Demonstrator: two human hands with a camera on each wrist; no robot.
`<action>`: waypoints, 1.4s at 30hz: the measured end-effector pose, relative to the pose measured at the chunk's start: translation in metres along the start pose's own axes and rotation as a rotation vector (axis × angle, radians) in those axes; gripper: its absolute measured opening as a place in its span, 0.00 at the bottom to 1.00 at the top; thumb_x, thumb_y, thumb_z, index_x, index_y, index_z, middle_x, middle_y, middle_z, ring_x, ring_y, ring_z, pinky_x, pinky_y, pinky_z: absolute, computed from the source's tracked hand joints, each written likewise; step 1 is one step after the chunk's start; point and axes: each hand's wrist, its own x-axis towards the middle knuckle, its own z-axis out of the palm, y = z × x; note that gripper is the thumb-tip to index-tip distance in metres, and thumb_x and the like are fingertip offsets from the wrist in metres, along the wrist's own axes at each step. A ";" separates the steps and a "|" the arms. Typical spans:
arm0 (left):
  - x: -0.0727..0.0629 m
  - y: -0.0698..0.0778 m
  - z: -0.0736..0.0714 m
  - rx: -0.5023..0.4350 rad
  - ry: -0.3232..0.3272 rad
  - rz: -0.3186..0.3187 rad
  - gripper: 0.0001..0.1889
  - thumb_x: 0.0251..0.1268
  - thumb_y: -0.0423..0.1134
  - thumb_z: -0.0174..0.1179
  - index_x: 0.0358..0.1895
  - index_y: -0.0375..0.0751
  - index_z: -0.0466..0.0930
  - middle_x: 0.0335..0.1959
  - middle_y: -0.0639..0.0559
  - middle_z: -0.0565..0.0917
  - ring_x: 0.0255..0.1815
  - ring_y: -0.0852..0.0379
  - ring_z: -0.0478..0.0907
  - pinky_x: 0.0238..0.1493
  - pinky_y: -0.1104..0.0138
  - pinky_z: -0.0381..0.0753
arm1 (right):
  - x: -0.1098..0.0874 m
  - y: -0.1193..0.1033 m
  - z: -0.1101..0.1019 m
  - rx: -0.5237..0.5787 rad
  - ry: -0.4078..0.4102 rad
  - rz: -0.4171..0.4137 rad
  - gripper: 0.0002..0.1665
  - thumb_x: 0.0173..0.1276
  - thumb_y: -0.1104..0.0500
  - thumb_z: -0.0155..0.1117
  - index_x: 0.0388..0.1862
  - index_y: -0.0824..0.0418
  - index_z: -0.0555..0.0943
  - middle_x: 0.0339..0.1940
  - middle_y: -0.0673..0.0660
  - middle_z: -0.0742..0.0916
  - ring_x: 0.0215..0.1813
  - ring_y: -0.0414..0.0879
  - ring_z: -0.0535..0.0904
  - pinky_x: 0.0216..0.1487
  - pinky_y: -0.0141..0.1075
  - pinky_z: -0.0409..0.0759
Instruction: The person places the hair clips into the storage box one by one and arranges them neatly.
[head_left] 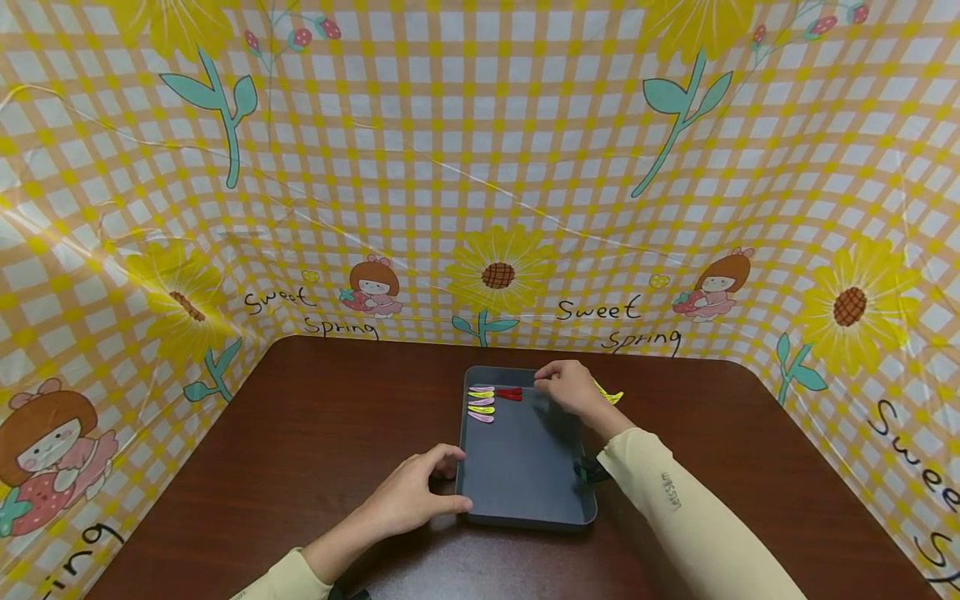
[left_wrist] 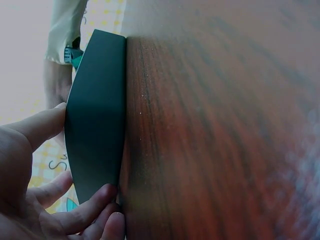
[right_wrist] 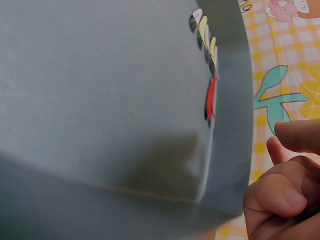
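A dark grey rectangular tray point(head_left: 517, 467) lies on the table. Several pink and yellow hair clips point(head_left: 482, 404) form a column at its far left, with red hair clips point(head_left: 509, 394) beside the top ones. My left hand point(head_left: 412, 492) holds the tray's left wall; thumb and forefinger reach the rim while other fingers point(left_wrist: 90, 207) lie against the outside. Over the tray's far right corner is my right hand point(head_left: 570, 387), thumb and forefinger extended close together and the other fingers point(right_wrist: 277, 195) curled. Nothing shows between its fingertips.
Yellow hair clips point(head_left: 611, 393) lie outside the tray at the right, partly behind the right hand. The brown wooden table point(head_left: 322, 417) is bordered by a yellow checked cloth point(head_left: 420, 192) rising at the back and both sides.
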 end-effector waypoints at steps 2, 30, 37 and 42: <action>0.000 0.000 0.000 0.001 0.000 0.001 0.33 0.57 0.57 0.73 0.64 0.51 0.75 0.48 0.57 0.81 0.54 0.52 0.75 0.52 0.51 0.75 | -0.003 -0.001 -0.005 0.008 -0.006 0.000 0.16 0.73 0.59 0.62 0.53 0.68 0.83 0.12 0.46 0.68 0.16 0.40 0.61 0.22 0.34 0.65; 0.001 -0.003 0.001 -0.011 0.000 0.006 0.33 0.56 0.56 0.73 0.63 0.51 0.75 0.47 0.57 0.81 0.54 0.52 0.75 0.52 0.52 0.75 | -0.026 0.043 -0.049 0.038 0.069 0.110 0.20 0.75 0.56 0.57 0.58 0.68 0.80 0.16 0.48 0.76 0.14 0.40 0.64 0.20 0.35 0.68; 0.001 -0.002 0.001 -0.007 0.000 0.004 0.33 0.57 0.57 0.73 0.64 0.51 0.75 0.47 0.58 0.81 0.54 0.52 0.75 0.52 0.51 0.74 | -0.029 0.050 -0.052 0.031 0.104 0.133 0.19 0.75 0.56 0.58 0.55 0.69 0.80 0.34 0.63 0.85 0.18 0.41 0.67 0.22 0.35 0.70; 0.001 -0.003 0.001 0.000 0.005 0.006 0.33 0.56 0.57 0.73 0.64 0.51 0.75 0.47 0.58 0.81 0.54 0.52 0.75 0.52 0.52 0.74 | -0.031 0.053 -0.052 0.042 0.134 0.168 0.19 0.75 0.56 0.57 0.55 0.70 0.80 0.38 0.65 0.85 0.21 0.42 0.69 0.22 0.36 0.69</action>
